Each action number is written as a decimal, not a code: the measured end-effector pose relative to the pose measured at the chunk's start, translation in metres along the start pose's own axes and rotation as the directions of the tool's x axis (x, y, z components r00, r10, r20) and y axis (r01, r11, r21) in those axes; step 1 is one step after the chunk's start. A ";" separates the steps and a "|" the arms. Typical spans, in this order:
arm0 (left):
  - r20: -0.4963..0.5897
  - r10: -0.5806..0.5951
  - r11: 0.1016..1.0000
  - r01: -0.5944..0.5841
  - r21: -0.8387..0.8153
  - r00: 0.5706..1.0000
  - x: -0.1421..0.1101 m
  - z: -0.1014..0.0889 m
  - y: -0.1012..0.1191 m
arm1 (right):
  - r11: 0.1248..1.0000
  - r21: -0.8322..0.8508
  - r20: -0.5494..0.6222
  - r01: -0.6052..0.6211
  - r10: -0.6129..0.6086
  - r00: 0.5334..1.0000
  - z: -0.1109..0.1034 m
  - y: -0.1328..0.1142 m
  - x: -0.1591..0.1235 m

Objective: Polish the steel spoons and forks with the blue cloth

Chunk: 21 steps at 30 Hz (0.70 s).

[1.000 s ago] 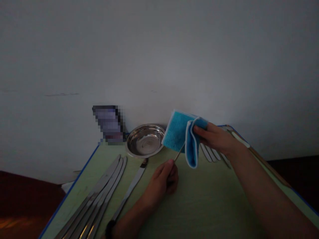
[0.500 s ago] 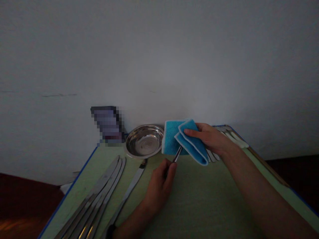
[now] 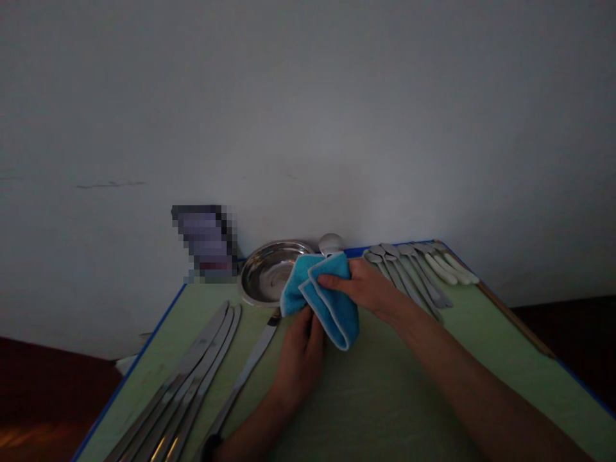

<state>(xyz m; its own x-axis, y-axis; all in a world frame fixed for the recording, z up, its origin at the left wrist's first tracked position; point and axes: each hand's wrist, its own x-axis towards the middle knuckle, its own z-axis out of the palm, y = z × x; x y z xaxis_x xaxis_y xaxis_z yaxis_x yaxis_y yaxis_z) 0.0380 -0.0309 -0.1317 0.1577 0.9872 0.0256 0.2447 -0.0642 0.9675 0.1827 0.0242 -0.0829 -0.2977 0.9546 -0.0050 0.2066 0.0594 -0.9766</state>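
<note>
My right hand (image 3: 363,285) pinches a folded blue cloth (image 3: 337,308) with pale edging, thumb on top. Out of the cloth's upper edge pokes the rounded bowl of a metal spoon (image 3: 330,244). Below and left of the cloth, my left hand (image 3: 301,356) is closed around the spoon's handle, which the cloth and fingers now hide. Just behind the cloth's left corner sits a shiny steel bowl (image 3: 262,279), partly covered by it. A single table knife (image 3: 250,369) lies beside my left forearm, its tip near the bowl.
Several table knives (image 3: 192,372) lie side by side on the left of the green table (image 3: 409,391). At the back right are several spoons (image 3: 409,276) and white-handled cutlery (image 3: 445,269). A blurred-out upright device (image 3: 205,240) leans against the wall (image 3: 308,128).
Both hands have shifted left, and the cloth has moved left and down. The spoon's bowl now shows above the cloth, while its handle has gone out of sight. More spoons at right are uncovered.
</note>
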 end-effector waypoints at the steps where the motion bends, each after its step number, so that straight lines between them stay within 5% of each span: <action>1: 0.005 0.004 1.000 -0.004 0.007 1.000 0.000 0.000 0.000 | 0.999 0.047 -0.032 -0.013 0.015 0.999 -0.001 0.000 0.000; 6: 0.020 0.025 0.998 -0.026 0.054 0.999 -0.002 0.001 -0.002 | 0.940 0.340 -0.239 -0.033 0.120 0.964 -0.004 0.002 0.006; 12: 0.089 0.044 0.993 -0.054 0.104 0.995 -0.006 0.002 0.007 | 0.858 0.514 -0.326 -0.014 0.210 0.922 -0.022 -0.005 0.010; 21: 0.098 0.030 0.996 -0.039 0.084 0.995 -0.007 0.001 0.007 | 0.903 0.428 -0.118 -0.037 0.097 0.988 -0.027 -0.014 0.000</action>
<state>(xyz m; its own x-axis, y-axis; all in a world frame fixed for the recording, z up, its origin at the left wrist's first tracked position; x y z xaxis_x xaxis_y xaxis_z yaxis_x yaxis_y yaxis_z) 0.0397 -0.0380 -0.1257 0.2579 0.9657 0.0302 0.3181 -0.1144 0.9411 0.2048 0.0314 -0.0637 -0.1647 0.9836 -0.0739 -0.2010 -0.1068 -0.9737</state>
